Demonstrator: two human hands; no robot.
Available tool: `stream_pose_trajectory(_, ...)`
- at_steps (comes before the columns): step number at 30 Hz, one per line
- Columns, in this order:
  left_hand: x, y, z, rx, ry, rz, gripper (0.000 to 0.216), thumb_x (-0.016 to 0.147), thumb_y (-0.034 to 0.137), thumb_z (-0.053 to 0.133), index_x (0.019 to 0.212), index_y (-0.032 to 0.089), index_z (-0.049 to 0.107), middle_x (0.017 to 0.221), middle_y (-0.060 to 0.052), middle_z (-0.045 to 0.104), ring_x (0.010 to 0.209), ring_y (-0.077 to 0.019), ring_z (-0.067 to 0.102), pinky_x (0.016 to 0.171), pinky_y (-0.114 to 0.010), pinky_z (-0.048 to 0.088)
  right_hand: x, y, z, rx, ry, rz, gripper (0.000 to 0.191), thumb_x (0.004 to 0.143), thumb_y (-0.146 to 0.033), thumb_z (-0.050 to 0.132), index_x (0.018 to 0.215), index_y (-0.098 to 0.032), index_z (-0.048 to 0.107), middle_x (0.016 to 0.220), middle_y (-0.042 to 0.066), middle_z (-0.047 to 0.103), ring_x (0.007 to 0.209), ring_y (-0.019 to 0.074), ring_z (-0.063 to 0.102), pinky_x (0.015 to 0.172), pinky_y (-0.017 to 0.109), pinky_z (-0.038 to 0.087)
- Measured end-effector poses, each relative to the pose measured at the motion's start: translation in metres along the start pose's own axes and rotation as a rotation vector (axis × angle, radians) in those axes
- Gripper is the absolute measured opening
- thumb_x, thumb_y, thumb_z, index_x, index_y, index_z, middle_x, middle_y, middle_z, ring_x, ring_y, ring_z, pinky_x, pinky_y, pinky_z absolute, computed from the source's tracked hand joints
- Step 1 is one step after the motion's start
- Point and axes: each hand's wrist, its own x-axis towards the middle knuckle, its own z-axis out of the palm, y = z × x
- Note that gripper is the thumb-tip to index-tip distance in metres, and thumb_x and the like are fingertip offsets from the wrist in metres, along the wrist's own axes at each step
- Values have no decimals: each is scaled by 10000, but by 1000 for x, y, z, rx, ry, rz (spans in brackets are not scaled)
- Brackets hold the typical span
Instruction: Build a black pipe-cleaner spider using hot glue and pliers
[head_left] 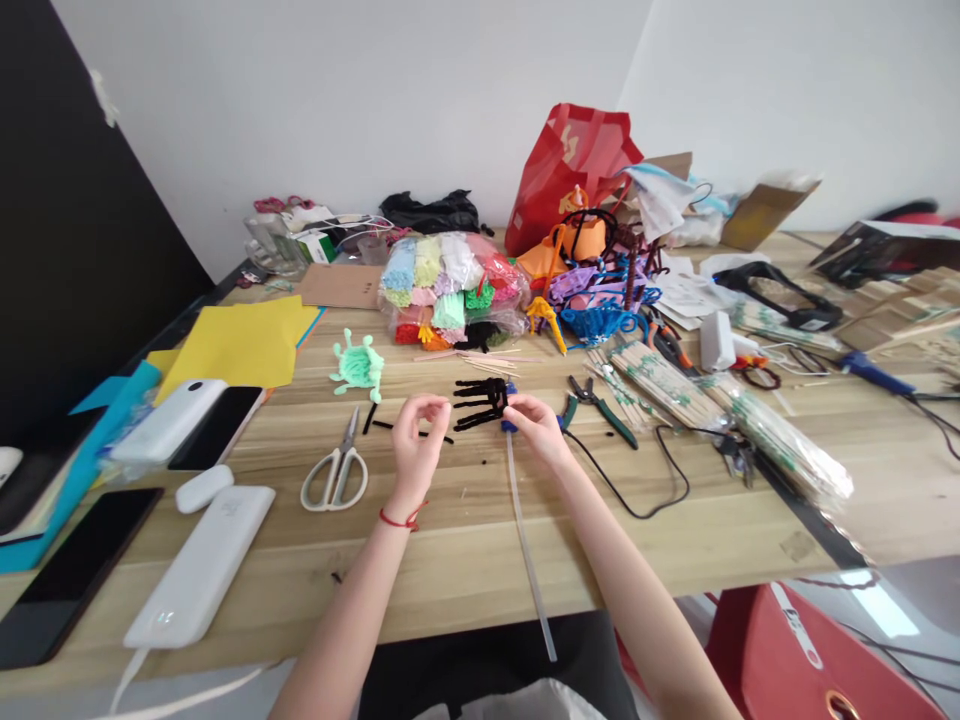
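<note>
My right hand [535,426] pinches one end of a black fuzzy piece made of pipe cleaners [480,404], whose several prongs point left. Just left of those prong tips, my left hand [418,436] has thumb and fingers pressed together; whatever they hold, if anything, is too small to make out. Partly hidden behind my right hand is a blue glue gun [511,391], with a long clear glue stick [529,545] running toward the table's front edge. Short black pipe cleaner pieces [370,418] lie near my left hand, beside white-handled scissors [335,470].
A mint-green fuzzy piece [358,365] lies behind the scissors. Green-handled pliers [598,408] and a black cord [637,513] are on the right, near packs of wooden sticks [664,385]. Bagged pipe cleaners [450,285] stand behind. Phones and a white power bank [201,570] lie left.
</note>
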Motion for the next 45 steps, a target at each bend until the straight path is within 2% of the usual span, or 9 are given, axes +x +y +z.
stream_pose_trajectory(3, -1, 1, 1, 65, -93, 53, 156, 798, 350, 623, 821, 195, 617, 867, -42, 607, 793, -154, 546, 746, -283, 450, -1, -1, 2, -58, -8, -26, 308, 593, -441, 781, 755, -217, 643, 768, -4, 654, 697, 136, 577, 687, 274, 467)
stream_pose_trajectory(7, -2, 0, 4, 146, -219, 65, 150, 810, 335, 609, 880, 206, 642, 949, -57, 623, 907, -183, 552, 793, -298, 426, -1, -2, 3, -107, -28, -43, 291, 610, -433, 770, 755, -218, 636, 778, -2, 648, 709, 138, 573, 693, 278, 462)
stream_pose_trajectory(13, -2, -9, 11, 14, -383, -163, 196, 797, 366, 606, 857, 185, 655, 923, -64, 654, 899, -189, 584, 808, -300, 430, -2, -3, 5, -108, -98, -86, 254, 631, -401, 766, 763, -219, 648, 812, 6, 649, 773, 152, 585, 743, 293, 463)
stream_pose_trajectory(16, -1, -12, 12, -31, -380, -241, 192, 757, 369, 637, 789, 180, 645, 863, -56, 654, 857, -191, 583, 786, -299, 438, -4, -4, 6, -133, -128, -105, 253, 637, -411, 760, 762, -219, 651, 812, 14, 648, 790, 162, 586, 749, 301, 469)
stream_pose_trajectory(20, -1, -12, 10, -38, -386, -273, 190, 726, 366, 659, 753, 179, 639, 833, -48, 651, 814, -184, 579, 769, -298, 442, -5, -6, 7, -147, -152, -125, 237, 650, -404, 755, 768, -223, 657, 822, 17, 650, 801, 164, 591, 766, 306, 474)
stream_pose_trajectory(29, -1, -13, 11, -41, -384, -250, 186, 704, 360, 671, 746, 182, 640, 813, -42, 644, 801, -180, 575, 773, -297, 450, -6, -7, 8, -161, -172, -136, 224, 661, -396, 752, 768, -222, 659, 847, 25, 654, 838, 177, 602, 811, 326, 476)
stream_pose_trajectory(45, -2, -15, 12, -45, -382, -260, 179, 702, 341, 665, 758, 176, 624, 799, -38, 635, 780, -172, 570, 748, -288, 449, -5, -3, 5, -169, -186, -137, 211, 657, -377, 758, 773, -223, 672, 841, 23, 659, 817, 172, 606, 788, 318, 488)
